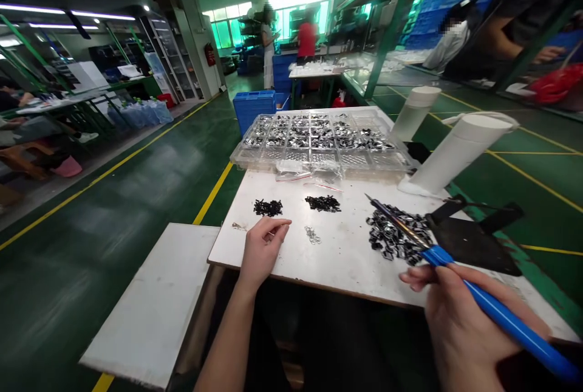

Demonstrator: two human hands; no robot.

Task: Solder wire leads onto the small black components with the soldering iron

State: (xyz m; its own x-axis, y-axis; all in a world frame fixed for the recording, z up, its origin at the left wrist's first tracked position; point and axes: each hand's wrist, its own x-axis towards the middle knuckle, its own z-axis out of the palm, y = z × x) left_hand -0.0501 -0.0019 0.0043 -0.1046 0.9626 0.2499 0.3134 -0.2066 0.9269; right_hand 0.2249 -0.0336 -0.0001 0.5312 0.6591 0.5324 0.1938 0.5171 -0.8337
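Observation:
My left hand (265, 245) is over the front left of the white table (339, 273), thumb and forefinger pinched together. Whatever sits in that pinch is too small to make out. Just beyond it lies a pile of small black parts (268, 207), with a second black pile (322, 203) to its right. Small silver wire-like pieces (312, 234) lie right of my left hand. My right hand (464, 313) is closed round a blue-handled pointed tool (496, 313). Its slim metal tip points up and left, above a heap of shiny black-and-silver pieces (394, 237).
A clear compartment tray (246, 158) full of small parts stands at the table's back, plastic bags (294, 172) before it. Two white cylinders (460, 152) and a black stand (478, 246) are at right. A lower white board (155, 295) is left. Other people are farther off.

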